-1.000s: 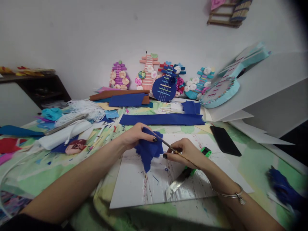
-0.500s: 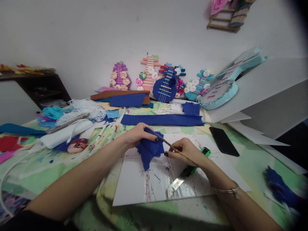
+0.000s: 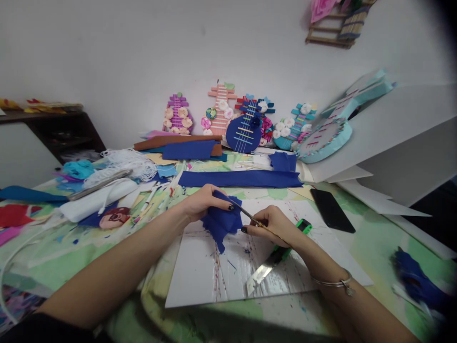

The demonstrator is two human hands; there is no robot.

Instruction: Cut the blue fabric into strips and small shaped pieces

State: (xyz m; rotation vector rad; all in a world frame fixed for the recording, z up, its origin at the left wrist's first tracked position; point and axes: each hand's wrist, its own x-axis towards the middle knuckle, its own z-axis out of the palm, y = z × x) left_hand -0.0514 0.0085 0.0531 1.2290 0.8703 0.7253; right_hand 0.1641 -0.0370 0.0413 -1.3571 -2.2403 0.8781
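Blue fabric [image 3: 223, 221], cut into a jagged-edged piece, hangs from my left hand [image 3: 209, 202], whose thumb and fingers pinch its upper edge. My right hand [image 3: 273, 224] grips slim gold-and-dark metal scissors [image 3: 255, 220], seen edge-on. Their blades reach up to the left, against the fabric beside my left thumb; the tips are hidden there. Both hands are above a white board [image 3: 193, 281] with scored, stained lines. Partly under my right hand lies a green-and-black utility knife [image 3: 276, 257] with its blade out, pointing to the lower left.
Behind the board lies a long blue fabric strip [image 3: 241, 178]. A black phone [image 3: 332, 209] is at the right, near a blue glue gun [image 3: 417, 278]. Decorated lute-shaped crafts [image 3: 243, 133] lean on the wall. White cord [image 3: 117, 164] and scraps cover the left; white panels [image 3: 392, 143] stand right.
The view shifts slightly. The lower tip of the fabric has swung a little to the right. Both hands keep nearly the same place and hold.
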